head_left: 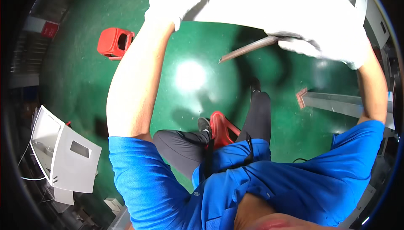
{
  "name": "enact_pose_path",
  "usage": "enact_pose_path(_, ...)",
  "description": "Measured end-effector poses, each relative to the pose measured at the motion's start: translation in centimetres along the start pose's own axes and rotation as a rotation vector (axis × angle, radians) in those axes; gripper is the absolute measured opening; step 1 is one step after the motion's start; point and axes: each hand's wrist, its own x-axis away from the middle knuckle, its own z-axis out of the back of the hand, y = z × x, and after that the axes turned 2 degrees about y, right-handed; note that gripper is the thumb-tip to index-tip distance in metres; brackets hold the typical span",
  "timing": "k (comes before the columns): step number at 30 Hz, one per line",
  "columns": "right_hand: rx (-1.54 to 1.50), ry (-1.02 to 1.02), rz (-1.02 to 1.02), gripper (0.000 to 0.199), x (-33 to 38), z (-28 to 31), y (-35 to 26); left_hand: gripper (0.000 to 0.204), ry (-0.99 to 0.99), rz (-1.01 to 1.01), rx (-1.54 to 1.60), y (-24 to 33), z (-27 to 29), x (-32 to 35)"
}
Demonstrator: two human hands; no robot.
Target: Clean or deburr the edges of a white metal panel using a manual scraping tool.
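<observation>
A large white panel, badly overexposed, spans the top of the head view. My left hand, in a white glove, lies against its left part. Glare merges the glove with the panel, so the fingers are not clear. Below the panel's right edge, my white-gloved right hand is closed around the end of a long, narrow grey-brown bar. The bar's free end points down and left over the floor. What kind of tool it is cannot be made out.
A red plastic stool stands left on the green floor; another red stool shows between my legs. A white sheet-metal housing sits lower left. A grey beam with a brown foot runs in from the right.
</observation>
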Motion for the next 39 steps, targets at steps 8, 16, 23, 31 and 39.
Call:
enact_pose_path(8,-0.484,0.165,-0.462,0.015,3.2,-10.6,-4.6,0.075,0.086,0.153,-0.016,-0.5,-5.3,-1.2)
enact_pose_path(16,-0.350,0.419,-0.601,0.013,-1.0,-15.5,-6.2,0.075,-0.019,0.195,0.066,3.3,-4.6,-2.6)
enact_pose_path(23,-0.576,0.042,-0.505,0.014,-1.1,-12.2,-8.5,0.076,0.032,0.208,0.124,5.5,-2.8,-2.2)
enact_pose_path(31,-0.797,-0.146,-0.539,0.020,5.9,-16.6,-13.4,0.058,-0.180,0.152,0.442,2.4,-2.6,-3.3)
enact_pose_path(39,-1.884,-0.171,-1.504,0.024,10.8,-19.3,-24.3,0.041,-0.099,0.708,1.155,-8.7,-5.5,15.5)
